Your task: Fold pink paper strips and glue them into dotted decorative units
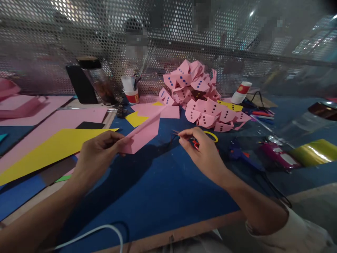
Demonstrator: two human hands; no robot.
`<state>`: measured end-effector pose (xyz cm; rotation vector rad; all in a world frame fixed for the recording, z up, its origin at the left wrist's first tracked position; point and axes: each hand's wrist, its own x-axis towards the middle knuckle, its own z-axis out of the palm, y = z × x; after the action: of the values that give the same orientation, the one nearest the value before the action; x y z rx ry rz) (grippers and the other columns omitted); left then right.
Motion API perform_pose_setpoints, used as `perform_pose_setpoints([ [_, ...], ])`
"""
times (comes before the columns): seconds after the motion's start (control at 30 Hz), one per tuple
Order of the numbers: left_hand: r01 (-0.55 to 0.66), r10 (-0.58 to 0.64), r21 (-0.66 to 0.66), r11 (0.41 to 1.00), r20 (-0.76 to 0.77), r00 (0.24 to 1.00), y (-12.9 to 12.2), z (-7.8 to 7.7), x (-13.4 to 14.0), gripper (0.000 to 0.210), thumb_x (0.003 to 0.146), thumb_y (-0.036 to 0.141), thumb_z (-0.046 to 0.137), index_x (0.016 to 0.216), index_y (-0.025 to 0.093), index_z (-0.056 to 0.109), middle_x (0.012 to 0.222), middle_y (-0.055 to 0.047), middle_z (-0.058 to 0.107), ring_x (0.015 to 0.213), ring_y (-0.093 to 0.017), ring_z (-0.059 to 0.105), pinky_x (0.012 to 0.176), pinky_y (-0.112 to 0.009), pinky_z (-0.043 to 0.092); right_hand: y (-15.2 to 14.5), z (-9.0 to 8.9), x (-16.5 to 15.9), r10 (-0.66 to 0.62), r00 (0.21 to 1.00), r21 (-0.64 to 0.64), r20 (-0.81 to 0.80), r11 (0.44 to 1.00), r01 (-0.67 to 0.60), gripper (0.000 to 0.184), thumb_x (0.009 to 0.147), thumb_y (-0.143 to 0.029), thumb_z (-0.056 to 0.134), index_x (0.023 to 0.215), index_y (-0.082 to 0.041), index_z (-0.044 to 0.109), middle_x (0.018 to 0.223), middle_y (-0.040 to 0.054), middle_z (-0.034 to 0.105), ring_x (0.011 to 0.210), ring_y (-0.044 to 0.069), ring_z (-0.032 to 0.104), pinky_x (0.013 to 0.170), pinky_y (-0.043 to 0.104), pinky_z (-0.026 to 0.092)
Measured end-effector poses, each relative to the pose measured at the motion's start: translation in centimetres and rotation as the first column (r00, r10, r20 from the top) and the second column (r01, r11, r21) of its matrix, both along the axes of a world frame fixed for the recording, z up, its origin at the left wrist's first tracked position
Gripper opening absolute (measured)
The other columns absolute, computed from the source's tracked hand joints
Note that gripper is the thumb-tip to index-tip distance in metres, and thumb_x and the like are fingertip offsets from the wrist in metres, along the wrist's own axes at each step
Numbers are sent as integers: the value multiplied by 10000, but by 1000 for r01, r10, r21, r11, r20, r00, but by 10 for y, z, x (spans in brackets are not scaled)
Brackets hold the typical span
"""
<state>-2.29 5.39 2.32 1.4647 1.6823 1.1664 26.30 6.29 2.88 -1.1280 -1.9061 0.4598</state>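
My left hand point(98, 153) pinches a folded pink paper piece point(146, 135) by its near end, holding it above the blue table surface point(158, 189). To the right, my right hand point(202, 151) has its thumb and forefinger closed around the blades of a pair of scissors. Two dark blade tips stick out past the fingertips, while the scissors' yellow handle loop point(212, 136) and a red part show behind the hand. Its fingers hide the rest of the scissors. Beyond both hands sits a heap of folded pink papers point(195, 80) marked with small dark squares.
Yellow sheet point(58, 147) and pink sheets lie at left. A lidded jar point(101, 84), a black phone-like slab point(81, 84) and a paper cup point(131, 95) stand behind. On the right are a blue glue gun point(243, 156), a magenta object point(279, 154) and gold foil point(316, 153). White cable in front point(105, 226).
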Motion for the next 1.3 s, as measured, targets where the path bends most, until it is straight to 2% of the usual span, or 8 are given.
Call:
perform_pose_setpoints([
  [0.1,51,-48,-15,999,129,990,0,2,1,258,805,418,752,803,171,676,689,14,656,665,-121,571,631,-214,447,4,3,-7,96,992,-145,-79,984,-107,140,967,-301,577,1043,-212,655,1039,35,681,936,157,639,850,289,496],
  [0.27,33,-37,16,999,352,935,5,2,-11,226,817,357,758,763,161,658,669,43,599,645,-71,507,616,-142,428,17,8,-17,128,988,-165,-84,976,-140,139,960,-296,578,1005,-207,675,971,15,704,868,139,637,793,260,484],
  [0.47,-89,140,-112,990,641,755,22,-2,-31,283,699,325,847,841,162,664,683,60,591,585,-63,561,587,-134,510,22,-22,-22,120,993,-97,8,988,-119,130,959,-212,547,974,-216,676,951,16,703,910,164,639,861,309,464],
  [0.6,-90,163,-145,985,647,745,25,-7,-29,301,679,310,862,854,153,673,707,51,627,578,-63,591,566,-124,517,21,-37,-20,147,988,-103,47,985,-141,148,952,-183,537,991,-222,674,977,28,705,961,186,639,889,334,458],
  [0.73,46,82,-190,981,615,784,15,-16,-14,272,710,326,853,839,164,678,733,48,640,626,-62,590,666,-143,543,17,-33,-22,182,982,-178,-56,966,-189,148,969,-246,538,1003,-225,680,971,28,699,930,174,639,857,314,471],
  [0.9,184,-28,-256,949,514,858,-3,-23,7,287,749,411,811,874,195,669,632,51,589,507,-65,477,443,-146,339,12,-27,-27,162,943,-420,-290,864,-278,296,937,-447,607,1126,-225,663,975,36,691,903,172,640,812,299,493],
  [1.07,286,-168,-242,927,414,895,-7,-19,21,327,763,467,779,870,179,665,667,29,586,567,-88,466,505,-182,325,16,-28,-31,163,875,-501,-456,766,-404,403,883,-536,647,1097,-195,641,982,57,678,894,195,635,816,326,490],
  [1.3,397,-310,-322,859,290,905,-7,-12,25,344,757,484,752,929,196,675,664,22,590,552,-114,456,510,-217,296,30,-24,-36,74,889,-463,-451,832,-305,358,877,-536,622,836,-183,666,764,23,623,765,179,573,693,297,459],
])
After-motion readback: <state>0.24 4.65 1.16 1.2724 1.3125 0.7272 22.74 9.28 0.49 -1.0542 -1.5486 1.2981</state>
